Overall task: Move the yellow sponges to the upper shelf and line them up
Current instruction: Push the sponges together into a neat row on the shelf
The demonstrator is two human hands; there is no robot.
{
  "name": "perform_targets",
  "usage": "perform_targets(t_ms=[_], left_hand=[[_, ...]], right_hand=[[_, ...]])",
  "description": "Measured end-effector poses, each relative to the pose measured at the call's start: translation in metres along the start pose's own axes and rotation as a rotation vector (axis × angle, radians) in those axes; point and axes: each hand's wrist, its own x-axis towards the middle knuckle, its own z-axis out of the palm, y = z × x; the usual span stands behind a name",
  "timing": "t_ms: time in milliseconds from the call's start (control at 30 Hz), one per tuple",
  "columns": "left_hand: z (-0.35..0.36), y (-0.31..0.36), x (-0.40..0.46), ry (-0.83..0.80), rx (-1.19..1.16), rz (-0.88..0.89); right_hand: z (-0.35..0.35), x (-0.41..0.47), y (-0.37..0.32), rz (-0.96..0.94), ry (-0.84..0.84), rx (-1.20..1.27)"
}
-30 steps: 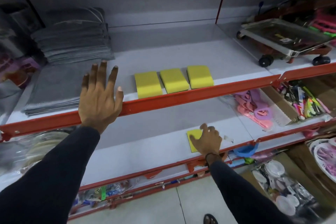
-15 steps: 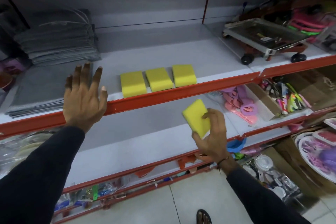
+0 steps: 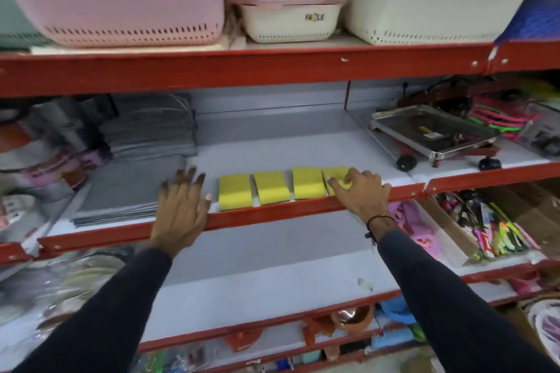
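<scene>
Three yellow sponges lie side by side near the front of the grey upper shelf [image 3: 272, 145]: one on the left [image 3: 234, 192], one in the middle [image 3: 270, 187], one on the right [image 3: 307, 183]. A fourth yellow sponge [image 3: 335, 175] rests at the right end of the row with my right hand [image 3: 359, 191] closed over it. My left hand [image 3: 181, 204] is spread flat, fingers apart, on the shelf's red front edge [image 3: 272, 210], left of the row. The lower shelf [image 3: 257, 266] beneath shows bare grey liner.
Folded grey cloths [image 3: 148, 130] are stacked at the left of the upper shelf. A steel trolley on wheels [image 3: 433, 136] stands at the right. Plastic baskets [image 3: 121, 0] fill the shelf above. A box of pens and brushes [image 3: 491, 227] sits on the lower shelf's right.
My right hand picked the sponge up from the lower shelf and carried it up to the right end of the row. My left hand stayed at the shelf edge. The view tilted upward.
</scene>
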Motion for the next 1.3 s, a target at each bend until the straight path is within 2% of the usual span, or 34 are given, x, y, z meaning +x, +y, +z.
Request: perform_targets(t_ms=[67, 133, 233, 367, 500, 567, 833, 1000, 1300], left_hand=[[-0.002, 0.018, 0.001, -0.02, -0.038, 0.036], [-0.002, 0.036, 0.005, -0.068, -0.103, 0.069], [0.005, 0.056, 0.004, -0.218, -0.055, 0.128], [0.016, 0.071, -0.014, -0.197, -0.043, 0.11], [0.017, 0.076, -0.02, -0.213, 0.092, 0.102], [0.016, 0.077, -0.019, -0.219, 0.106, 0.1], [0.021, 0.083, -0.022, -0.19, 0.082, 0.066], [0.021, 0.088, -0.019, -0.191, 0.097, 0.025], [0.022, 0.095, -0.019, -0.156, 0.046, -0.018]], right_hand=[[-0.006, 0.005, -0.002, -0.004, -0.03, -0.042], [-0.013, 0.007, -0.008, -0.025, 0.032, -0.066], [-0.02, 0.005, -0.03, -0.207, 0.13, -0.005], [-0.012, -0.009, -0.085, -0.649, -0.045, 0.021], [0.016, -0.027, -0.115, -0.837, -0.225, -0.201], [0.023, -0.031, -0.113, -0.83, -0.262, -0.247], [0.026, -0.042, -0.095, -0.741, -0.241, -0.085], [0.03, -0.054, -0.104, -0.779, -0.228, -0.037], [0.025, -0.063, -0.116, -0.697, -0.278, 0.044]])
